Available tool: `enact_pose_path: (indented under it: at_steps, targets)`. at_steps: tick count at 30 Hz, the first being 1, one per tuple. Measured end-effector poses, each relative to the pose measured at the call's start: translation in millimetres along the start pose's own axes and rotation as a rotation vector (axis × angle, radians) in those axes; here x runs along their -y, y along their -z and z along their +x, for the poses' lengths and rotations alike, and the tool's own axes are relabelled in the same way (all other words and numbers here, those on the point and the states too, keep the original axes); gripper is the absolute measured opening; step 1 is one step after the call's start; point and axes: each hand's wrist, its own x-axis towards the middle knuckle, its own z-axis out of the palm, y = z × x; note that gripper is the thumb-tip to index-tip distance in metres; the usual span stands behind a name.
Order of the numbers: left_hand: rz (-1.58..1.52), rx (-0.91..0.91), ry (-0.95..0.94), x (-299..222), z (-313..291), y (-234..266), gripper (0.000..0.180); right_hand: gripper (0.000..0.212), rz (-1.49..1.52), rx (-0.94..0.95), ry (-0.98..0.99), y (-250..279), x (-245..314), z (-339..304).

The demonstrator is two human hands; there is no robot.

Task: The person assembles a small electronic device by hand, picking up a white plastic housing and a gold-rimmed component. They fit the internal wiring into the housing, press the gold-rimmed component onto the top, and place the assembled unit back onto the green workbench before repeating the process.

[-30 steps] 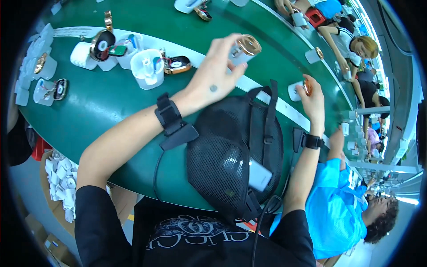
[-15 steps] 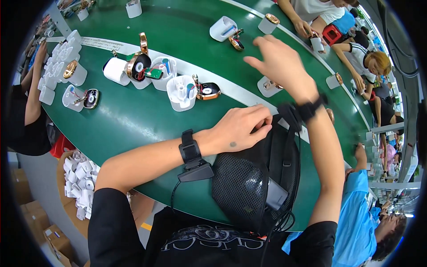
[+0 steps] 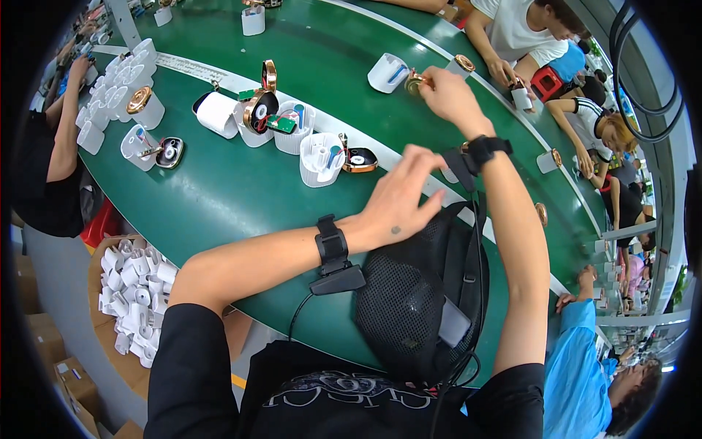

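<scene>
My right hand (image 3: 451, 99) reaches to the far side and pinches a gold-rimmed cap (image 3: 414, 83) between thumb and fingers. Close by its left lies a white plastic housing (image 3: 387, 73) with a blue part inside. My left hand (image 3: 401, 194) hovers over the top of a black mesh bag (image 3: 398, 307), thumb and fingers apart, holding nothing. Left of that hand, a white ribbed housing (image 3: 322, 161) stands upright, a gold-edged cap (image 3: 360, 159) beside it. Another opened group, with a green circuit board (image 3: 281, 124) and wires, sits farther left.
Several white housings (image 3: 121, 91) stand clustered at the left of the green table (image 3: 227, 205). A carton (image 3: 102, 322) of white parts is on the floor. Co-workers sit across and to the right; a blue sleeve (image 3: 578, 366) is close to my right arm. Cables run from the bag.
My right hand has moved farther out and closed on the gold-rimmed cap. My left hand has risen slightly off the bag and its fingers have spread. The view has shifted a little.
</scene>
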Motion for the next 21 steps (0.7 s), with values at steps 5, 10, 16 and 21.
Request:
enact_pose_path:
  at_steps: [5,10,16,21]
  targets:
    - [0.21,-0.117,0.054,6,14,5,0.072,0.026,0.607,0.017,0.025,47,4,-59]
    - [0.185,-0.173,0.132,9,16,8,0.091,0.028,1.317,0.199,-0.102,65,16,-122]
    - [0.065,0.281,0.176,3,23,10,0.093,0.039,1.707,0.342,-0.069,54,0,-160]
    - [0.209,0.303,0.266,-15,15,10,0.086,0.054,1.757,0.212,-0.083,44,-5,-180]
